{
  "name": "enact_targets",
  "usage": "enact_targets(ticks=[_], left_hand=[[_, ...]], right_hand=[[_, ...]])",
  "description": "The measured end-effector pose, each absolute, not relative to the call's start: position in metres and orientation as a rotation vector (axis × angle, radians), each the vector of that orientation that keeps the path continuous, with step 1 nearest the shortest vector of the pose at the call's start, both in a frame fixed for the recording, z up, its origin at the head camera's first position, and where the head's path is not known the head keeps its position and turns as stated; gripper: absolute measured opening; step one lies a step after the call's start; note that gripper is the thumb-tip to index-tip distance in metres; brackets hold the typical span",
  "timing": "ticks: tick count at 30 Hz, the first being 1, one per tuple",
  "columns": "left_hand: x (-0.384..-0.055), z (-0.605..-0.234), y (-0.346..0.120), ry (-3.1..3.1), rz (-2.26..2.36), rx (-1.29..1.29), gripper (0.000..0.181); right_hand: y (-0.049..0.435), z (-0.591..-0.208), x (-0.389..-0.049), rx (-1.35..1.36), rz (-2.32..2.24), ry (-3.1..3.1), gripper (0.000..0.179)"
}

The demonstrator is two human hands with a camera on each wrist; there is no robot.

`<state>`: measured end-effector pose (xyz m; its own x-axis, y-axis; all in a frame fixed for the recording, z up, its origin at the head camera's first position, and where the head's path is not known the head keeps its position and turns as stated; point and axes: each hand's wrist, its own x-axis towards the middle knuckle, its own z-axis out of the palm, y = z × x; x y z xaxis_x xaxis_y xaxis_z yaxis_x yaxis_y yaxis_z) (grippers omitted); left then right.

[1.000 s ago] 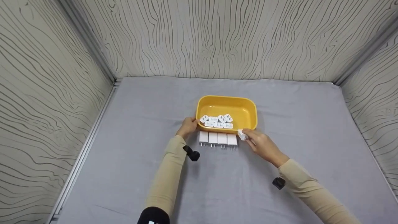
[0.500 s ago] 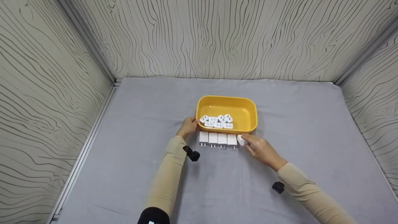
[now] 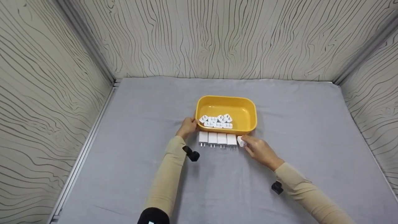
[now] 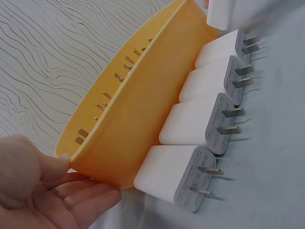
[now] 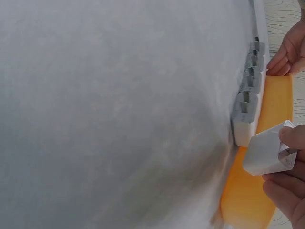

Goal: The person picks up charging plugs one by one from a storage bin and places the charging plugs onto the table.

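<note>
My left hand (image 3: 187,127) grips the left end of a yellow plastic bin (image 3: 244,115), its thumb on the rim and its fingers against the outside, low down, in the left wrist view. Pinched in my right hand (image 3: 260,151) is a white charger plug (image 5: 267,152), tilted, with a metal prong between the fingers. It is at the right end of a row of several white charger plugs (image 3: 212,137), which lie along the bin's front wall with prongs toward me. Inside the bin, more white charger plugs (image 3: 218,125) stand prongs up, crowded to the front left.
Grey cloth (image 3: 149,105) covers the table beneath everything. Wood-patterned panels (image 3: 202,40) wall in the back and both sides, with metal rails (image 3: 85,149) along the left edge. A black wrist camera mount (image 3: 191,154) sits on each sleeve.
The right hand has come down from the bin's front right rim with its charger plug, toward me, to the row's right end. The left hand and the bin have stayed put.
</note>
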<state>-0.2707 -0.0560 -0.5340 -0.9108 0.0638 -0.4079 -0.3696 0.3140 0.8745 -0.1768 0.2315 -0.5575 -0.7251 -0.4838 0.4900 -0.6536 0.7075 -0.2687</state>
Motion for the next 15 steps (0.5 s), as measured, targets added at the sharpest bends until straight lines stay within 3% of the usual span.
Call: enact_targets(ticks=[5, 12, 15], left_hand=[[-0.275, -0.536, -0.057, 2.273, 1.552, -0.273, 0.035], [-0.313, -0.608, -0.065, 2.244, 1.605, -0.179, 0.033], [-0.295, -0.576, -0.061, 2.252, 1.583, -0.225, 0.034]], right_hand=[[0.232, -0.567, -0.179, 0.872, 0.567, -2.511, 0.034], [0.233, -0.573, -0.181, 0.846, 0.575, -2.522, 0.037], [0.232, -0.575, -0.182, 0.846, 0.572, -2.523, 0.037]])
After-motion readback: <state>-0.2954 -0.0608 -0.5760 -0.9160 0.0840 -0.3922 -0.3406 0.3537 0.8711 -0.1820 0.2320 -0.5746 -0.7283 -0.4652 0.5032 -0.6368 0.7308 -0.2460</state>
